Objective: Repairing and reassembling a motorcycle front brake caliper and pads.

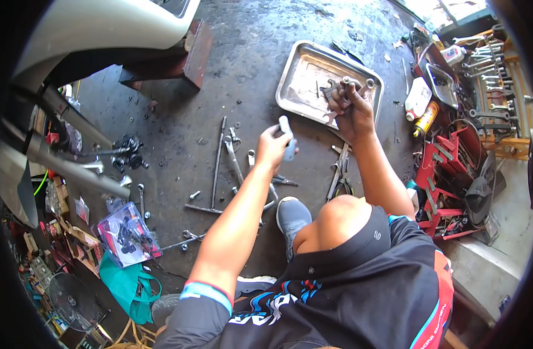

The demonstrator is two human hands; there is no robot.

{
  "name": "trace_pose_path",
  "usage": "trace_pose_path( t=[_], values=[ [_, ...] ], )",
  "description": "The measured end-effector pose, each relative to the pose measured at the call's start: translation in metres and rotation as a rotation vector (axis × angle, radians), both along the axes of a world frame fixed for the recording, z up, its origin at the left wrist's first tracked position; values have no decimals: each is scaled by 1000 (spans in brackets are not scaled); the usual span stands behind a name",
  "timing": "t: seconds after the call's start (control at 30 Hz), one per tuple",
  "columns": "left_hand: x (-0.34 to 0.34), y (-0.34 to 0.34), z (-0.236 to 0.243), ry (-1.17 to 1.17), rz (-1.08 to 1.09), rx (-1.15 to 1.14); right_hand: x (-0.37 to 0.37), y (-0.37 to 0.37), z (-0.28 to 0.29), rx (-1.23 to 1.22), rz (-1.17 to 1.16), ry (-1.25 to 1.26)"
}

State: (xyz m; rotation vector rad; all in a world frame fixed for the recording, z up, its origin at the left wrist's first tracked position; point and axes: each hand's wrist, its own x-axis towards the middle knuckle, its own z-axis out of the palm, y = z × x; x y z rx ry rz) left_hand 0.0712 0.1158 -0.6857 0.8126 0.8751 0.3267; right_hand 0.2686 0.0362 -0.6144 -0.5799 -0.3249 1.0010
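Observation:
My left hand (271, 146) is closed around a light grey, smooth object (289, 150) with a rounded upper end; its exact kind does not show. Over the right part of a shallow metal tray (285, 96), my right hand (355, 110) has dark, smudged fingers bent around a wrench. The wrench's round end (370, 83) sticks out beside the fingers, and a forked end shows below them. Another short metal end (348, 80) shows at the fingertips. Small dark parts lie in the tray near this hand, partly hidden by it.
Long-handled wrenches (234, 160), a metal bar (219, 154) and bolts lie on the dark floor at left. Pliers (338, 174) rest below the tray. Bottles (418, 99), a red toolbox (447, 168) and a wrench rack (492, 87) stand right. A teal bag (126, 288) lies lower left.

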Motion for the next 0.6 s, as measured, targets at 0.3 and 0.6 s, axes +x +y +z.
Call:
trace_pose_path(
  t=[0.3, 0.6],
  values=[
    [109, 35, -96, 269, 212, 576, -7, 20, -38, -166, 19, 97],
    [-56, 23, 9, 228, 209, 762, -44, 65, -58, -69, 338, 146]
  ],
)
